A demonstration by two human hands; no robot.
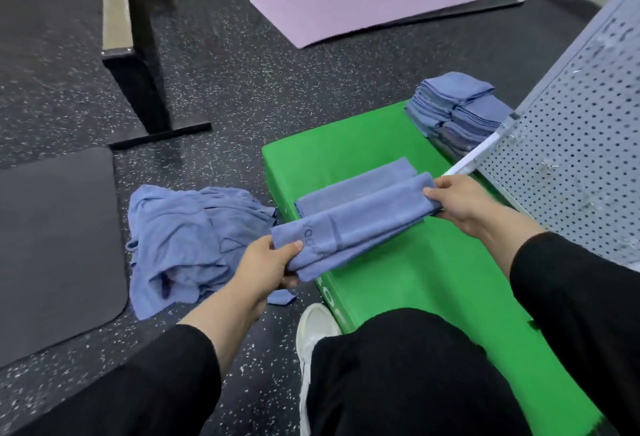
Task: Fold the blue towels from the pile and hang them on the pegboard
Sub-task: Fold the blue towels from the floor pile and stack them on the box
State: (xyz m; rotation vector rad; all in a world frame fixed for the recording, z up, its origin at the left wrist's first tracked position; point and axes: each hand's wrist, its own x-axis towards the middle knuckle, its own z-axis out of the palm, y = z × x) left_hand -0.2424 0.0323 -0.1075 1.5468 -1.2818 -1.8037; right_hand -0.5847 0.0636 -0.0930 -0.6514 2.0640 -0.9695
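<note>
A blue towel [356,224], folded into a long strip, stretches across the green box [415,273]. My left hand [266,262] grips its near-left end, thumb on top. The far-right end is pinched by my right hand [457,198]. Beneath the strip lies another folded blue towel [349,181] on the box. A crumpled pile of blue towels [187,245] sits on the floor left of the box. The white pegboard [571,144] leans at the right.
A stack of folded blue towels [453,110] rests at the box's far end beside the pegboard. A purple mat [374,2] lies far back, a dark mat [52,245] at left, a black bench frame [138,65] behind it. My knee and white shoe [315,328] are below.
</note>
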